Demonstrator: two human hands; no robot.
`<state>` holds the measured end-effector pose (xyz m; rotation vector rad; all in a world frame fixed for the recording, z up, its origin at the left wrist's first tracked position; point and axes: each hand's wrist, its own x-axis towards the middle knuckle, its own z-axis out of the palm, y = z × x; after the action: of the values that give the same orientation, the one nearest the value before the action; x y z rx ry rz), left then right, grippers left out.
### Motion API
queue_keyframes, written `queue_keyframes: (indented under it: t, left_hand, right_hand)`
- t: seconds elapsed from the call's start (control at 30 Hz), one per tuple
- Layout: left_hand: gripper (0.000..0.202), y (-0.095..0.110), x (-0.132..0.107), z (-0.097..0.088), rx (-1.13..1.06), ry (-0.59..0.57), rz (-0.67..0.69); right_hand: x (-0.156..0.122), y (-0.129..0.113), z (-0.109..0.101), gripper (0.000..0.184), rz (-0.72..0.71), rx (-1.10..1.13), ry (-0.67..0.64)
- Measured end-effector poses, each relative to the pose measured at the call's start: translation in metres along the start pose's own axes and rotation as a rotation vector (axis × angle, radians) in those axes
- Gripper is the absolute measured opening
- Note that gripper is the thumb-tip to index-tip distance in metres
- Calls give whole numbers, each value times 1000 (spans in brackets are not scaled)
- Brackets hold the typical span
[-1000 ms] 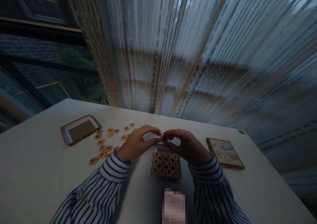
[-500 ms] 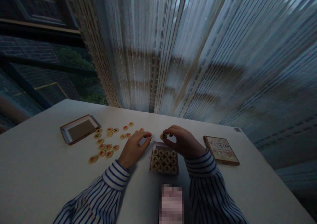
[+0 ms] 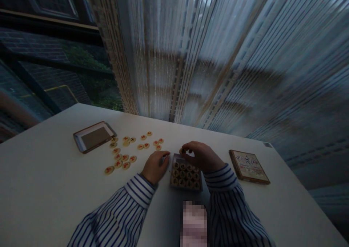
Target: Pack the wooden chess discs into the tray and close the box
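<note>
My right hand pinches a round Chinese chess piece with a dark character, over the far end of a small open box. Rows of wooden pieces with dark characters fill the box's near part; its far strip shows bare floor. Beside the box's left edge, my left hand has its thumb and index finger slightly apart, with nothing visible between them. Further left, several loose pieces, mostly with red characters, are scattered on the white table.
An open box lid lies at the back left, close to the loose pieces. On the right is a flat box with a printed cover. A string curtain hangs behind the table's far edge.
My right hand has brought the piece lower, close to the box's far end. The left hand has moved slightly down beside the box, and the whole view has shifted a little.
</note>
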<state>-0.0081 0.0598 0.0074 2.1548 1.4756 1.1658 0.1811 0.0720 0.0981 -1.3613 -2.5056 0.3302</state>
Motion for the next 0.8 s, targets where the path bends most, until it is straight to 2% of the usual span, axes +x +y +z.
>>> queue_keyframes:
  t: [0.43,0.8]
  left_hand:
    - [18,-2,-2,4,21,1,21]
    - [19,0,-1,3,63,-39,26]
  right_hand:
    - [9,1,18,22,55,-148,-119]
    - [12,1,25,23,64,-186,-222]
